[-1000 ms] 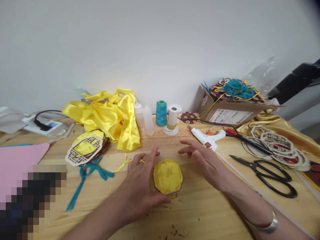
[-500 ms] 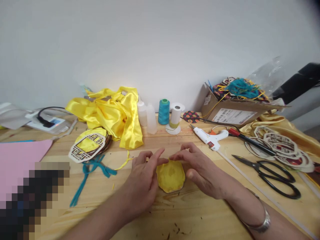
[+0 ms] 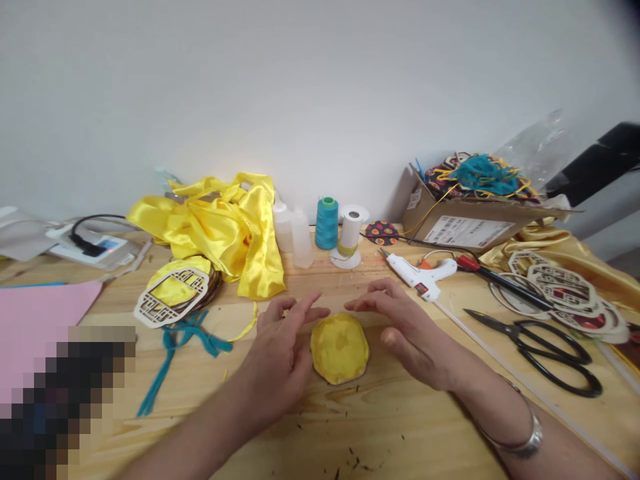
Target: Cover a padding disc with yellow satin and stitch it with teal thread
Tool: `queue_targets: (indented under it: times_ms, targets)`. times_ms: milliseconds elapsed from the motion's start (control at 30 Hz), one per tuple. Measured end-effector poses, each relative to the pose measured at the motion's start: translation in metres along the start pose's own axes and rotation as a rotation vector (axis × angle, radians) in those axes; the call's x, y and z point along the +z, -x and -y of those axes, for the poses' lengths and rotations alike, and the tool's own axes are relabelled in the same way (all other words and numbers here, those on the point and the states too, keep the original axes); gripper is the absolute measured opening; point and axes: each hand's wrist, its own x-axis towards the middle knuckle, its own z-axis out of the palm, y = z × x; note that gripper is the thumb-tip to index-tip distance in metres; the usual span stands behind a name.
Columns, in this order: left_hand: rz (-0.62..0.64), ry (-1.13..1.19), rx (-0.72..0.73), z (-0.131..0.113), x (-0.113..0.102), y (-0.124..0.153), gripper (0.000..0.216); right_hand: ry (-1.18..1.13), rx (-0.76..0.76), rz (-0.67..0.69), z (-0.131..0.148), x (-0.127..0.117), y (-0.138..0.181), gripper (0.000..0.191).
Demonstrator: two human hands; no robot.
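Yellow satin pad [image 3: 340, 348] is lying flat on the wooden table [image 3: 400, 427], right in front of the person and between the two hands. The left hand [image 3: 280, 360] is resting at the pad's nine o'clock with its fingers loosely spread and pointing toward twelve. It is gripping nothing, and I cannot tell whether its thumb edge is touching the rim or sitting just beside it. The right hand [image 3: 410, 333] is hovering at three o'clock, also open and empty. Its fingertips are reaching round toward one o'clock and its thumb is standing a little apart from the pad.

As a judgement, the covering step is looking finished. The satin is stretching over the round form with no loose edges showing, though the face is looking slightly wrinkled. The pad is wearing no fretwork, unlike the framed yellow piece [image 3: 173, 297] sitting on a stack at ten o'clock, so fitting a frame seems to be what is left.

A glue gun [image 3: 417, 273] is lying at two o'clock, near the right hand, and black scissors [image 3: 545, 347] are lying well apart at three o'clock. Crumpled yellow satin [image 3: 225, 230] is heaping up at eleven o'clock. Two squeeze bottles [image 3: 295, 233], a teal thread cone [image 3: 326, 223] and a white spool [image 3: 351, 233] are standing at twelve.
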Motion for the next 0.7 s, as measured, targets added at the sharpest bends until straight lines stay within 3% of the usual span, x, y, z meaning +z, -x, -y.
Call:
queue_targets:
  times_ms: [367,600,700]
  targets:
    - [0.002,-0.080,0.010,0.004,0.003,0.000,0.064,0.052,0.042,0.106,-0.001,0.001,-0.001,0.068]
    - [-0.048,0.015,-0.054,0.004,-0.004,-0.003,0.058,-0.039,-0.003,-0.034,0.000,-0.005,0.000,0.058]
    - [-0.036,-0.008,-0.052,0.005,-0.007,-0.003,0.052,-0.078,-0.032,-0.026,-0.001,-0.008,0.001,0.056]
